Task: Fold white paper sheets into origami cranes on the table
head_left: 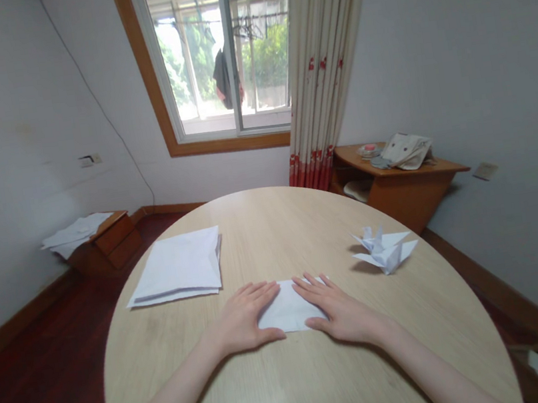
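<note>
Forearms (171, 394), bare, are reached out across a round pale-wood counter (297, 392), which takes up most of the view. Off to the right, a corner desk (406, 191) is loaded with a cloth bag (406, 151), and a low wooden cabinet (103, 243) on the left is topped with loose paper (76, 231). On the counter, a stack of white paper (175, 269) is kept off to the left, seemingly so the spot in front is left free for working. Both the left hand (243, 320) and the right hand (343, 308) are laid flat, so neither grip is pinching anything: fingers are spread and palms pushed down, probably so a folded white sheet (289, 306) can't slide. That sheet is pinned between them, near the counter's middle. A paper crane (384, 248) is parked just to the right, untouched.
</note>
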The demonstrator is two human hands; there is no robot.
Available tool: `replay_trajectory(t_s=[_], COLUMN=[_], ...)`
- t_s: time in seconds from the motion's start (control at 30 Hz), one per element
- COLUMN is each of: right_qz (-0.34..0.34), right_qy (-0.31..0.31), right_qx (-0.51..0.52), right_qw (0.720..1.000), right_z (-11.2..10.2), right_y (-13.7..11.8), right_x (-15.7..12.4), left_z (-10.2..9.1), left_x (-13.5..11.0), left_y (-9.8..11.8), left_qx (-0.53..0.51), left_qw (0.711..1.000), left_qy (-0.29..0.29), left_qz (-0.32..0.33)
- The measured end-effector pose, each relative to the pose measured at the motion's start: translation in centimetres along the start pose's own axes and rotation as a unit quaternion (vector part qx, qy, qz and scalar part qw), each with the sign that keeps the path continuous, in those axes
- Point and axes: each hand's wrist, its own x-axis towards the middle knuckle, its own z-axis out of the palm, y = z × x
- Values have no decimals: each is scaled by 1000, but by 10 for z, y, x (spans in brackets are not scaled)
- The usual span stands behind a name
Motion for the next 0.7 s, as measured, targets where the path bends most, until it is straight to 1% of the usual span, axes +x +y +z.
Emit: replay_trajectory(t_s=[0.17, 0.4, 0.57, 0.7], right_qz=[8, 5, -13, -30], right_qy=[2, 20, 28, 50], right_qx=[3, 7, 10, 20], right_qw=[1000, 1000, 999, 998], right_z=[0, -1, -4, -7], right_y=[1, 2, 1, 4], right_x=[1, 0, 0, -2], left_z=[1, 1, 0, 0], left_x=[-1, -1, -1, -2], left_y=[-2, -3, -3, -6], left_qx=[0, -8, -27, -50], left_qw=[1000, 1000, 999, 998], left_qy=[2, 2, -6, 8], left_qz=[1, -2, -16, -21])
